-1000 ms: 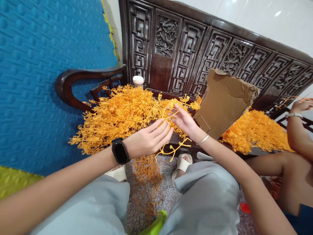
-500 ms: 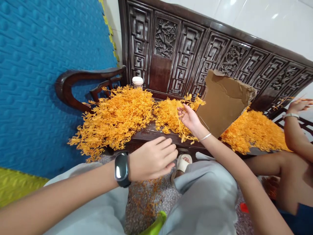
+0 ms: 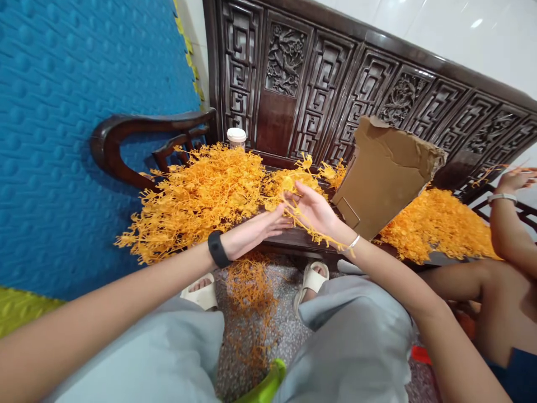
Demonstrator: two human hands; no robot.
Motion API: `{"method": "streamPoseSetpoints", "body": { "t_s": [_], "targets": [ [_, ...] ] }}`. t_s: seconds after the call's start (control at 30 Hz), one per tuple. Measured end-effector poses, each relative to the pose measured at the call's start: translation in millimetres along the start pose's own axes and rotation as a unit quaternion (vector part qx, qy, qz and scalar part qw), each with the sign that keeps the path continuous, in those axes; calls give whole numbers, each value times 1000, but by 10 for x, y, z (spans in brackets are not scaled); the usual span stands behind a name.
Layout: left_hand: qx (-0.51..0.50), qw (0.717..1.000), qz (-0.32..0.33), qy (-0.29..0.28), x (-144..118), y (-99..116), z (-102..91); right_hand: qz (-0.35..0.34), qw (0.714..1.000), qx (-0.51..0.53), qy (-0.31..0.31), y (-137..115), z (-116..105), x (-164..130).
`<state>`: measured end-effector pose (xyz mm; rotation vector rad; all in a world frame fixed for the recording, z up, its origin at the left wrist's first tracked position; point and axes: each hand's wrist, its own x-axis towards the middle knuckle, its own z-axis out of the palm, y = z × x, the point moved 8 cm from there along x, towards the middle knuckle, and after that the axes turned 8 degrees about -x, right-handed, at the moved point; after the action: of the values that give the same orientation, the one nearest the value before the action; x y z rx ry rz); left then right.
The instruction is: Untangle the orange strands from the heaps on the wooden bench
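My right hand (image 3: 319,214) has its fingers curled round a thin orange branching plastic stem (image 3: 312,229), whose long end trails across the palm towards the wrist. From the left, my left hand (image 3: 255,230), wearing a black band, reaches up to it. Its fingers are stretched, with the tips close to the stem and my right fingers; whether they touch it is unclear. Behind both hands lies a small heap of orange stems (image 3: 272,182), partly covered by my right hand. A larger orange pile (image 3: 205,196) spreads to the left on the dark wooden bench (image 3: 289,238).
A cardboard piece (image 3: 386,173) leans against the carved backrest (image 3: 277,123). A white-lidded cup (image 3: 237,137) stands behind the left pile. More orange stems (image 3: 440,224) lie at right, near another person's hand (image 3: 514,180). Orange scraps (image 3: 251,291) litter the floor between my feet.
My left hand has moved up and turned on edge, meeting my right hand. The right hand has shifted slightly left with the stem, its palm more turned up.
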<state>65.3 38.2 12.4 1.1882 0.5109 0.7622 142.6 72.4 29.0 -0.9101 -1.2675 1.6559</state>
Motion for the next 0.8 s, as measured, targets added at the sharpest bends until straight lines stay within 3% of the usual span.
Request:
{"method": "streamPoseSetpoints", "body": {
  "t_s": [0.13,0.33,0.43,0.63,0.73,0.8],
  "targets": [
    [-143,983,41,104,69,14,-246,12,999,32,-19,115,80,23],
    [-155,970,70,175,70,77,-553,43,997,-69,-10,180,-147,46],
    [-147,964,78,207,42,107,-641,43,995,-78,35,111,-365,44],
    [-103,972,72,200,33,89,-650,86,986,-91,105,207,-617,58],
    [-62,973,76,210,19,109,-663,85,968,-119,203,239,-803,31],
    [-20,974,69,214,13,117,-673,35,943,-152,294,132,-932,-30]
  ]
}}
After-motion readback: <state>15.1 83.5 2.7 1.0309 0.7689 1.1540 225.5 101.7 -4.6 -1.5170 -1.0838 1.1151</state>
